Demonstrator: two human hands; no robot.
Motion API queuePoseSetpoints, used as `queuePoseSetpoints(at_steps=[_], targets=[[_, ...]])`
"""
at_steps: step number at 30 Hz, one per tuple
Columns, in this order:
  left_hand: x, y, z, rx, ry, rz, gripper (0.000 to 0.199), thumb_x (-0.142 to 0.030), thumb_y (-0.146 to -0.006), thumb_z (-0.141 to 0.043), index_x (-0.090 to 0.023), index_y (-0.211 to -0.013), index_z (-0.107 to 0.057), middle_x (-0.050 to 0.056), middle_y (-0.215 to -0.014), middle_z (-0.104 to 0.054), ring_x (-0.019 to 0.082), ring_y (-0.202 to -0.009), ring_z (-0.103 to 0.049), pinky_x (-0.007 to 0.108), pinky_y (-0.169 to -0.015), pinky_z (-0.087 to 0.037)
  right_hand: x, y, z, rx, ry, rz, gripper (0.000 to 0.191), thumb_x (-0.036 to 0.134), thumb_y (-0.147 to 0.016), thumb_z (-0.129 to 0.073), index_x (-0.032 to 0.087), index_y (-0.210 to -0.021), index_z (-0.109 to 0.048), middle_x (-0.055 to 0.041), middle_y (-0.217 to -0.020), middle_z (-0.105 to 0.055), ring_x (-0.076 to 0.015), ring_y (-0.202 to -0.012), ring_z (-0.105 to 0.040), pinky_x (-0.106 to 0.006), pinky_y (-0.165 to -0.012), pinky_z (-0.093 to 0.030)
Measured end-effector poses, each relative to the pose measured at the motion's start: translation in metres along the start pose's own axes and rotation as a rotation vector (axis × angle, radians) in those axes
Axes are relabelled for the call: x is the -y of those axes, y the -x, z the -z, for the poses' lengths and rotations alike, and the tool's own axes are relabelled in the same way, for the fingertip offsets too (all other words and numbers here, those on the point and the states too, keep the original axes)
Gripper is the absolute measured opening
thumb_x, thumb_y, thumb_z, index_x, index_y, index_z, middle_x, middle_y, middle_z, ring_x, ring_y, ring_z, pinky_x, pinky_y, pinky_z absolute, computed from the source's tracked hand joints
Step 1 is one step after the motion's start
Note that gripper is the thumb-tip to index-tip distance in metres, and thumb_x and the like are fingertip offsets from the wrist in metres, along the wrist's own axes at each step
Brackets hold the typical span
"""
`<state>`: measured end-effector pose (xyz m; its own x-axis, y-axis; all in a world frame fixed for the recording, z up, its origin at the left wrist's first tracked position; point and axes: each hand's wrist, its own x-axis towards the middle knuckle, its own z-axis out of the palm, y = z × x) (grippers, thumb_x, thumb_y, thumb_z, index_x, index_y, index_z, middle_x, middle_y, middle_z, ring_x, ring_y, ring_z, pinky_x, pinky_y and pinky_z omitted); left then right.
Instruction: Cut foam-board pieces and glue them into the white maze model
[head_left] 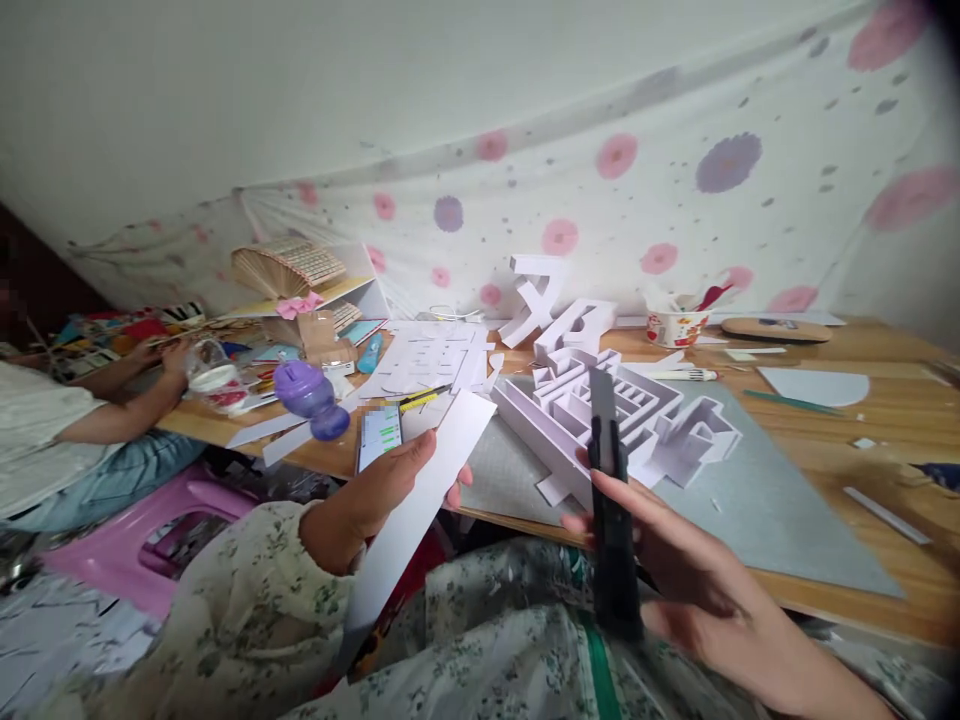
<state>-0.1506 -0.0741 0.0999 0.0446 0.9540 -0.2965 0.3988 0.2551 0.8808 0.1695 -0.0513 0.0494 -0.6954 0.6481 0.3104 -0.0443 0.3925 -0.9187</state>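
Left hand point(375, 490): We grasp the strip point(424, 505) over our lap, best kept flat.
Model point(551, 437): On the mat point(787, 510) atop our desk point(892, 400).
Right hand point(686, 545): We grip the cutter point(613, 520) upright, best aimed away from our left fingers.

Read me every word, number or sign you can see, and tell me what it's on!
"又", perhaps: the white standing shape looks like that sign.
Too small or blurred to read: any writing on the phone, printed sheets, yellow strip and folding fan.
No word or number is clear.
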Motion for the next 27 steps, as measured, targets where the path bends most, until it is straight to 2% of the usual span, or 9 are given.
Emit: queuePoseSetpoints(at_steps=[2,3,5,8,12,15,19,24,27], targets=[[0.005,0.001,0.000,0.040,0.023,0.079,0.075,-0.079,-0.083,-0.027,-0.016,-0.090,-0.067,0.009,-0.074,-0.068,0.019,-0.066,-0.063,0.031,-0.063,-0.048,0.001,-0.010,-0.004,-0.104,0.107,0.053,0.061,0.020,-0.092,-0.053,0.038,-0.148,-0.035,-0.0065,-0.117,-0.070,-0.0228,-0.108,-0.067,-0.041,-0.096,-0.052],[0.009,0.001,-0.002,0.070,0.038,0.118,0.074,-0.078,-0.083,-0.031,-0.014,-0.086,-0.067,0.010,-0.072,-0.068,0.019,-0.064,-0.062,0.030,-0.061,-0.047,0.002,-0.015,-0.007,-0.153,0.181,0.079,0.059,0.018,-0.092,-0.051,0.037,-0.146,-0.038,-0.0060,-0.119,-0.070,-0.0212,-0.104,-0.069,-0.039,-0.095,-0.052],[0.019,0.000,-0.005,0.101,0.031,0.185,0.071,-0.078,-0.082,-0.036,-0.013,-0.081,-0.064,0.010,-0.070,-0.068,0.018,-0.061,-0.062,0.030,-0.059,-0.047,0.004,-0.023,-0.014,-0.181,0.330,0.100,0.062,0.015,-0.090,-0.050,0.033,-0.148,-0.038,-0.0071,-0.134,-0.061,-0.0210,-0.110,-0.066,-0.038,-0.098,-0.051],[0.033,-0.004,-0.009,0.087,0.021,0.210,0.064,-0.077,-0.080,-0.043,-0.015,-0.085,-0.058,0.007,-0.073,-0.068,0.017,-0.061,-0.063,0.029,-0.059,-0.047,0.006,-0.030,-0.022,-0.084,0.464,0.026,0.071,0.012,-0.085,-0.049,0.022,-0.153,-0.029,-0.0112,-0.141,-0.054,-0.0241,-0.119,-0.060,-0.040,-0.100,-0.049],[0.043,-0.010,-0.011,0.072,-0.056,0.233,0.065,-0.078,-0.079,-0.044,-0.016,-0.095,-0.054,0.006,-0.076,-0.067,0.018,-0.061,-0.064,0.030,-0.057,-0.047,0.003,-0.035,-0.031,0.045,0.546,-0.109,0.069,0.013,-0.083,-0.047,0.015,-0.151,-0.033,-0.0141,-0.120,-0.069,-0.0256,-0.103,-0.069,-0.039,-0.090,-0.055],[0.044,-0.012,-0.014,0.093,-0.101,0.230,0.066,-0.079,-0.078,-0.044,-0.017,-0.099,-0.053,0.004,-0.073,-0.065,0.017,-0.059,-0.063,0.029,-0.057,-0.047,-0.001,-0.038,-0.035,0.060,0.596,-0.139,0.068,0.014,-0.083,-0.046,0.012,-0.150,-0.034,-0.0152,-0.115,-0.071,-0.0269,-0.101,-0.070,-0.039,-0.087,-0.056],[0.039,-0.012,-0.017,0.108,-0.119,0.239,0.061,-0.076,-0.080,-0.043,-0.017,-0.093,-0.052,0.003,-0.069,-0.063,0.017,-0.058,-0.061,0.029,-0.055,-0.046,-0.004,-0.041,-0.038,0.104,0.633,-0.178,0.070,0.013,-0.082,-0.045,0.011,-0.150,-0.033,-0.0155,-0.115,-0.071,-0.0279,-0.100,-0.070,-0.039,-0.086,-0.056],[0.037,-0.012,-0.016,0.084,-0.104,0.261,0.058,-0.072,-0.083,-0.043,-0.017,-0.097,-0.053,0.003,-0.072,-0.064,0.017,-0.060,-0.061,0.028,-0.054,-0.046,-0.004,-0.044,-0.041,0.121,0.668,-0.196,0.070,0.013,-0.082,-0.045,0.012,-0.151,-0.033,-0.0139,-0.107,-0.074,-0.0277,-0.086,-0.073,-0.037,-0.075,-0.058],[0.039,-0.014,-0.015,0.085,-0.111,0.239,0.060,-0.072,-0.083,-0.043,-0.016,-0.101,-0.054,0.004,-0.073,-0.065,0.017,-0.061,-0.062,0.029,-0.055,-0.046,-0.004,-0.047,-0.042,0.119,0.682,-0.193,0.068,0.015,-0.082,-0.044,0.012,-0.150,-0.036,-0.0142,-0.108,-0.073,-0.0283,-0.087,-0.073,-0.037,-0.075,-0.058]])
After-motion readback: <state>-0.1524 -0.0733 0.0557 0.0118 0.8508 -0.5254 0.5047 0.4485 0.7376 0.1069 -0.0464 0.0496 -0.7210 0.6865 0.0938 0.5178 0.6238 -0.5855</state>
